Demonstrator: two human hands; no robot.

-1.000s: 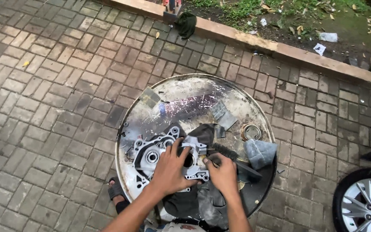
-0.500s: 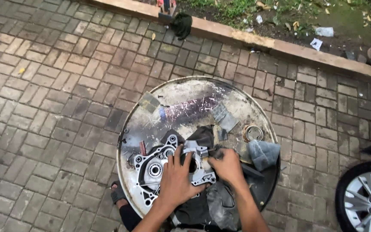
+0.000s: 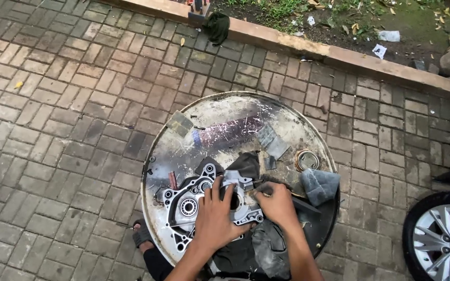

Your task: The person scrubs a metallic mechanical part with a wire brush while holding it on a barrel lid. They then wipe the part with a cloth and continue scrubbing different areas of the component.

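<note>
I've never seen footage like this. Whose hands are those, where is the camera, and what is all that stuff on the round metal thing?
There is no machine here: a person wears a camera on the head, so you look down along their own arms. The round metal thing is the top of a steel drum, used as a workbench on a brick pavement. On it lies a grey metal engine casing with round bearing holes. The left hand presses flat on the casing. The right hand is beside it, gripping a thin dark tool; what kind is hard to tell. Around them lie dark rags, a grey cloth and small sanding pieces. A car wheel shows at the lower right.
</note>
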